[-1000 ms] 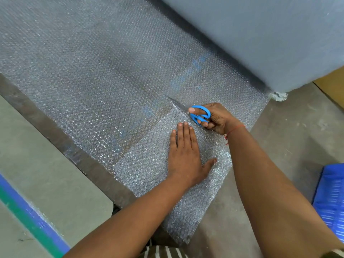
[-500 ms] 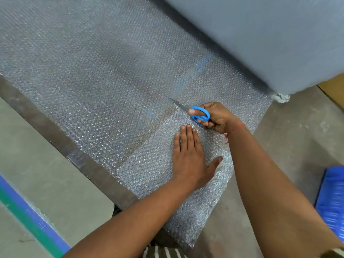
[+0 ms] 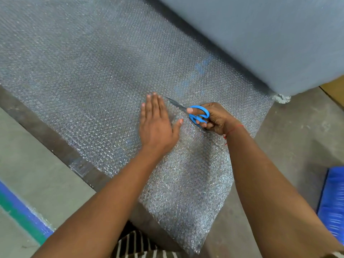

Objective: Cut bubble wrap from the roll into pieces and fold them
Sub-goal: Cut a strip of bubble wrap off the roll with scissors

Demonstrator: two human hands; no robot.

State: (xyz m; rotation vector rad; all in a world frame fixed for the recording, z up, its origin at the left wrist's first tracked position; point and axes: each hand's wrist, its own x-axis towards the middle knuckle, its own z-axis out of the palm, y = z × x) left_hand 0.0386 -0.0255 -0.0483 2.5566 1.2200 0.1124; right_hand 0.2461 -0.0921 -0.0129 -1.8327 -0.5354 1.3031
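Clear bubble wrap (image 3: 96, 75) is lying flat; your left hand (image 3: 158, 125) is pressing it open-palmed, right hand (image 3: 214, 118) is gripping blue scissors (image 3: 197, 113) at the cut edge.

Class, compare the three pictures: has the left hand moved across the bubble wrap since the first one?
Yes. The left hand has slid forward toward the roll; its fingertips now reach past the scissors handles, level with the blade tip.

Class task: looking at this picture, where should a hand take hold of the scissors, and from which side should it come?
Grip the scissors by the blue loop handles, coming from the right, as the right hand does. The blades point left across the bubble wrap, so that end is sharp and offers no finger holes.
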